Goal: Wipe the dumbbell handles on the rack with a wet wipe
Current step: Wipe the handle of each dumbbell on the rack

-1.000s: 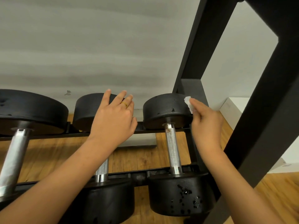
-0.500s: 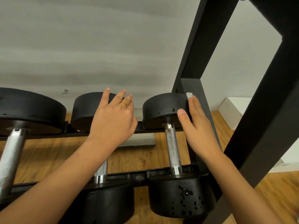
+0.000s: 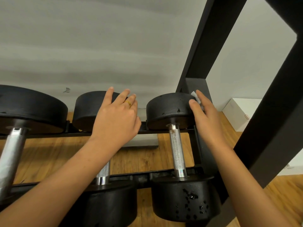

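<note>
We see a bright metal handle (image 3: 176, 148), knurled and flecked with rust near its top, between matt black, pitted dumbbell heads (image 3: 172, 194). The rack (image 3: 205, 46) is smooth matt black; the floor (image 3: 144, 159) is varnished wood.

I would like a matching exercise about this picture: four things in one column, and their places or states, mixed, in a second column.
1 left hand
2 wet wipe
3 rightmost handle
4 white box

a on the floor
b rust-spotted, untouched
c resting on the far head of the middle dumbbell
d held by the right hand

Pairs: 1-c, 2-d, 3-b, 4-a
</note>
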Demonstrator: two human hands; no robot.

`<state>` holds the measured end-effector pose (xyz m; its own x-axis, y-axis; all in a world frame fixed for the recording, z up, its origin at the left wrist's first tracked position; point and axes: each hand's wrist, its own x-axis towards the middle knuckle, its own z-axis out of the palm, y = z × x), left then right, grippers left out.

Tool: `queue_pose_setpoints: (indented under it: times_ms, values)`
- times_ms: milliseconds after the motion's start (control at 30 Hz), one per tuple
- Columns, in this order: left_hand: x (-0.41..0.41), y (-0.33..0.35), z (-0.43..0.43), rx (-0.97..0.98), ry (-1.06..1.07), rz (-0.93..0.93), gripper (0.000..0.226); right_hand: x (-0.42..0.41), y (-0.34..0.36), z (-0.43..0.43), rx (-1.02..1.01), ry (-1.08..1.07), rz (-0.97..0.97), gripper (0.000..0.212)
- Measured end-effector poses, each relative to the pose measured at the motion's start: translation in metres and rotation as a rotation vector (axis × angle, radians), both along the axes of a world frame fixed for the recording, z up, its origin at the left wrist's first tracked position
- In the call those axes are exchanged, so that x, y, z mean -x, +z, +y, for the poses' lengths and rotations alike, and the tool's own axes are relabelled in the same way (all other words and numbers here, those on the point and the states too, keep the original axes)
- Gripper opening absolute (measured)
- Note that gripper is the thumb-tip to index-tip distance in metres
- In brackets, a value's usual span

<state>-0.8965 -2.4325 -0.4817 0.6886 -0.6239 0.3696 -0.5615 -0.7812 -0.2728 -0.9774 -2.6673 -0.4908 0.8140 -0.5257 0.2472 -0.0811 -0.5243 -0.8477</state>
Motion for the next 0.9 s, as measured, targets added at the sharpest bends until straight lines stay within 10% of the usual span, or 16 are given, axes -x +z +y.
queue_pose_setpoints:
  times_ms: [900]
  values:
    - [-0.004, -0.006, -0.003, 0.06, -0.003, -0.007, 0.046, 0.015, -0.015, 0.02, 0.338, 0.106, 0.052, 0.078]
